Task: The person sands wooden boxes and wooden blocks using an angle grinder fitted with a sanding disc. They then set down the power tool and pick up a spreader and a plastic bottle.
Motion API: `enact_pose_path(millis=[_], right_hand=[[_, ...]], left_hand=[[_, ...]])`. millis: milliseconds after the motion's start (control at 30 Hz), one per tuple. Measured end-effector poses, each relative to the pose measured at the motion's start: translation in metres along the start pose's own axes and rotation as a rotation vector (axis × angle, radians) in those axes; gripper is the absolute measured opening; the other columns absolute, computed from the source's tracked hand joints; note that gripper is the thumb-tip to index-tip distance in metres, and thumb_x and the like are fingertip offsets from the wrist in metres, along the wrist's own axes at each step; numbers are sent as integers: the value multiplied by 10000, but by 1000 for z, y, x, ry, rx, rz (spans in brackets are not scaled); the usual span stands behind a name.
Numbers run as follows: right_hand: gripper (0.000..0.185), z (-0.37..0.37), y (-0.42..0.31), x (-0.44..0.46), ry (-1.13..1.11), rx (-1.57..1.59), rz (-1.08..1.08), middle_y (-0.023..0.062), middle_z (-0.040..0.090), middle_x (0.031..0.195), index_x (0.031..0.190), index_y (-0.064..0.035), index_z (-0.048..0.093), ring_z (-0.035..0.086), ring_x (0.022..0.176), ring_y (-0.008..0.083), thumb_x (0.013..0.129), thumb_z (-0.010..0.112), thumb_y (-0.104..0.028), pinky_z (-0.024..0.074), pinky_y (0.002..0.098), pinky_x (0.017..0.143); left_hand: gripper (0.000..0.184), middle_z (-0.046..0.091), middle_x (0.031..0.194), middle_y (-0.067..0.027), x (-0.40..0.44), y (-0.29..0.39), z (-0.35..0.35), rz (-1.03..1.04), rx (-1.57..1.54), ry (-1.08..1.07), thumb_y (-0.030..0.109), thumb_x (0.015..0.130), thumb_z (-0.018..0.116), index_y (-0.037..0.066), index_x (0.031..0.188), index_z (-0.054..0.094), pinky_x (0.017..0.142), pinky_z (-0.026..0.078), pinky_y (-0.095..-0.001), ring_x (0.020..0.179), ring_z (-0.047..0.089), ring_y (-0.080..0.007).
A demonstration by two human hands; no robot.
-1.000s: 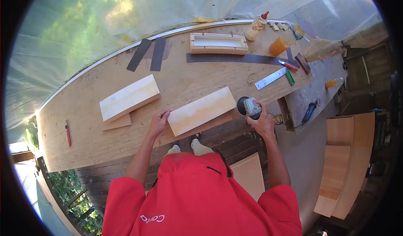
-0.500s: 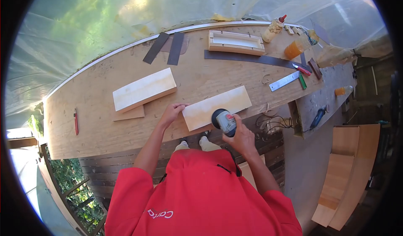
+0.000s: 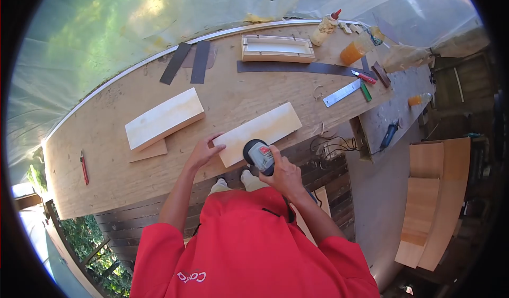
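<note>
Sander, moved: on my head feed the sander (image 3: 260, 157) sits over the block's near long edge, left of its middle; a second ago it was off the right end.
Right hand: I see the right hand (image 3: 283, 173) wrapped around the sander's body, fingers closed on it.
Sander pad: the dark round pad overlaps the near edge of the block; I can't tell if it's touching.
Left hand: the left hand (image 3: 203, 152) is at the block's left end, thumb and fingers spread apart, tips against it.
Block: the pale wooden block (image 3: 268, 125) lies at the bench's near edge, in front of the person, slanting up to the right.
Second block: a similar pale block (image 3: 165, 115) lies to the left, resting partly over a thin wood piece (image 3: 151, 152).
Bench back: two dark strips (image 3: 200, 63) side by side; right of them, an open wooden box (image 3: 278, 57) just behind a long dark strip (image 3: 297, 68).
Bench right: glue bottle with red tip (image 3: 323, 31), container of orange liquid (image 3: 352, 52), green-handled square (image 3: 342, 93), red knife (image 3: 365, 78) just beside it.
Bench left: slim red tool (image 3: 84, 168), well apart from everything else.
Floor right: wood panels (image 3: 424, 202), overlapping.
</note>
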State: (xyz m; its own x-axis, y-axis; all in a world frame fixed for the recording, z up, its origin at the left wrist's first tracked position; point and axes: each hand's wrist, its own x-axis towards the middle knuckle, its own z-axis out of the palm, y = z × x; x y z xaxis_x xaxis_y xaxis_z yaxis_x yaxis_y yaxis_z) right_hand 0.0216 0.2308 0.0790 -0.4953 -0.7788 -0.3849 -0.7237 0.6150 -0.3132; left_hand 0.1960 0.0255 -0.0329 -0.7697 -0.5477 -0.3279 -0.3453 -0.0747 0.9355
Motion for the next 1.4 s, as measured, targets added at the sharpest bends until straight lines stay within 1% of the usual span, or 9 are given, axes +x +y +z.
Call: enact_pose_path(millis=[233,333,400,633,767,833,933,1133,1400], right_hand=[[806,-49,80,32,161,46,142,247,652,984,1352,-174,343,634,915,436,683,739,-386,502,505,776],[770,-71,111,47,200,69,217,261,658,953,1315,-156,358,630,910,449,685,732,-393,497,524,769],[761,-84,129,54,203,101,257,264,662,922,1310,-152,360,629,904,455,695,733,-398,496,522,772],[766,-83,112,50,221,111,223,258,659,958,1312,-148,358,624,915,461,692,740,-384,497,522,781],[768,-64,82,44,157,69,142,225,644,1058,1319,-154,357,620,943,447,690,741,-372,500,527,791],[762,-53,62,38,142,73,103,225,645,1055,1316,-152,364,621,945,444,689,740,-369,501,530,789],[785,-28,34,27,159,82,-1,230,646,1017,1338,-151,362,629,926,438,691,739,-389,510,528,770],[863,12,-30,3,-16,-16,-91,229,618,917,1405,-172,305,655,816,413,705,733,-443,515,519,708],[833,24,-61,-6,-61,22,-135,227,617,907,1392,-161,345,651,829,411,703,725,-431,515,515,715]], left_hand=[[470,621,1222,-126,1,-7,4,17,-8,26,112,824,669,25,1274,564,1013,395,-327,1158,549,-230],[545,487,1383,-169,-4,3,13,200,413,65,135,822,666,42,1333,501,1090,324,-390,1298,437,-287],[637,302,1505,-176,-22,21,35,429,1049,101,200,827,657,47,1393,409,1148,218,-455,1404,266,-315],[676,282,1508,-193,-85,13,68,448,1227,-179,324,861,617,-56,1368,382,1172,161,-458,1435,198,-307],[491,457,1387,-194,-104,0,55,561,1060,-158,238,856,632,-45,1242,519,1129,289,-438,1334,392,-322],[288,615,1157,-190,-111,9,42,533,719,52,124,840,634,-32,1080,608,981,450,-419,1107,578,-336],[202,658,1006,-175,-105,13,21,439,667,406,10,831,625,-13,1032,627,824,509,-407,934,633,-341],[173,651,979,-202,-55,27,-16,461,487,686,4,889,555,-22,1046,624,817,500,-375,934,634,-352],[196,646,1021,-203,-8,47,-18,407,305,648,51,920,507,-35,1062,611,851,484,-371,976,623,-341]])
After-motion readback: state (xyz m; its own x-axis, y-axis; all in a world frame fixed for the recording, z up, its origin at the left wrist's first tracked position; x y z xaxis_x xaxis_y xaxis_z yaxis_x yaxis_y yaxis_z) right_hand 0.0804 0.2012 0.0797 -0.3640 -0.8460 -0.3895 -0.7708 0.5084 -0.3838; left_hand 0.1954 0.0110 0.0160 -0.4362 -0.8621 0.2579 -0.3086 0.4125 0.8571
